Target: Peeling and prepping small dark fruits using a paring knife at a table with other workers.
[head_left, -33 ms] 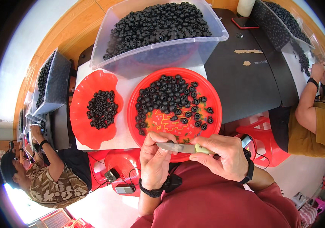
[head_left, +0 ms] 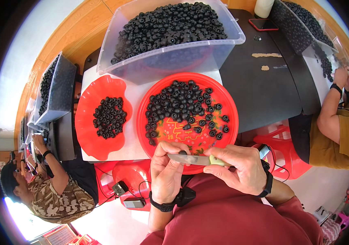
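My left hand pinches a small black rounded part between thumb and fingertips, over the near rim of the red round tray. A small knife is in my right hand, its light green handle gripped by fingers and thumb. The blade lies across the black part and hides some of it; its tip reaches my left fingers. Many loose black parts, several showing a round hole, lie in the red round tray. More of them form a pile in the red scalloped dish to the left.
A clear plastic bin heaped with black parts stands behind the tray. To its right, a phone rests on the dark table. People work at left and right, near other bins. Red stools stand below.
The knife blade sits very slightly lower, so a little more of the black part shows above it. Everything else looks the same.
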Demonstrator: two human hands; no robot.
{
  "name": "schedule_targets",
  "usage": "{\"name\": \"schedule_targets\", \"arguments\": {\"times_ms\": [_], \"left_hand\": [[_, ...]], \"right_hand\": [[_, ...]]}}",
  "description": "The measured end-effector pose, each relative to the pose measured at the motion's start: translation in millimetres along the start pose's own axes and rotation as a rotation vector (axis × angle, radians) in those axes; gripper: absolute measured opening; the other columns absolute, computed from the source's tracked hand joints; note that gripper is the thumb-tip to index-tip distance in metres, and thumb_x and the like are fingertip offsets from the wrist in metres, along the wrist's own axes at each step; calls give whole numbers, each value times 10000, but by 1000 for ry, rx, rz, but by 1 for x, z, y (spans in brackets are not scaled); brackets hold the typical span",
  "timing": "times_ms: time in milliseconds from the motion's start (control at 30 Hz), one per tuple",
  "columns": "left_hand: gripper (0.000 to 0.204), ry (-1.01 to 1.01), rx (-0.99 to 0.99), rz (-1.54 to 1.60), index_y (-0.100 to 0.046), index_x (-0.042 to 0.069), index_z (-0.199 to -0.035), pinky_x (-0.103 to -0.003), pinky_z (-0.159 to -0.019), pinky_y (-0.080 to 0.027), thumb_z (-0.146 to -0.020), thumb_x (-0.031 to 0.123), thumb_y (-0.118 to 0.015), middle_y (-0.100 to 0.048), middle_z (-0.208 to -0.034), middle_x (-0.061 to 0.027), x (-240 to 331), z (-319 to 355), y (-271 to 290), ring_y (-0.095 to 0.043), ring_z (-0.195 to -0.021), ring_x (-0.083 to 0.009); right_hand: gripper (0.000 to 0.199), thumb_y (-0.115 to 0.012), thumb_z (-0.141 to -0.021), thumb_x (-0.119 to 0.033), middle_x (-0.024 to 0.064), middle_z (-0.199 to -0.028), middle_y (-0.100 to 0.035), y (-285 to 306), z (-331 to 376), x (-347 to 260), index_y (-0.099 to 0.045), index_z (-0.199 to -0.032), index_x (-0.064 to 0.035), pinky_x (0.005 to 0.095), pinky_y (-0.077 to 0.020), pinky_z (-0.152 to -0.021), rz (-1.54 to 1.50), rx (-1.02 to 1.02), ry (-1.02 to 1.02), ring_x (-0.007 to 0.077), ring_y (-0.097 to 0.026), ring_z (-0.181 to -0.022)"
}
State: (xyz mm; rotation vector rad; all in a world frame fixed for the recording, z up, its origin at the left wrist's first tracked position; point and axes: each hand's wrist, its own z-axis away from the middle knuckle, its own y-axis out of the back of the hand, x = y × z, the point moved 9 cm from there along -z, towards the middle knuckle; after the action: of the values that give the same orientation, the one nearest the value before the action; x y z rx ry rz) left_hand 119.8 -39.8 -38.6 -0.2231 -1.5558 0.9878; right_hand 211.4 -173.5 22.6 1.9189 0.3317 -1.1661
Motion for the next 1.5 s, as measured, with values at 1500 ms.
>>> {"name": "schedule_targets", "arguments": {"times_ms": [1500], "left_hand": [[234,180,-83,-109,-515,37,-1150,-265,-852,-494,-942,54,-620,-612,-1052,-60,-22,6,-15,-597,-957,-121]], "right_hand": [[208,-717,-898,-101,26,-854,-664,-34,-8,26,-583,-1028,-8,211,-487,-675,-703,-120,-290,55,-610,-782]]}}
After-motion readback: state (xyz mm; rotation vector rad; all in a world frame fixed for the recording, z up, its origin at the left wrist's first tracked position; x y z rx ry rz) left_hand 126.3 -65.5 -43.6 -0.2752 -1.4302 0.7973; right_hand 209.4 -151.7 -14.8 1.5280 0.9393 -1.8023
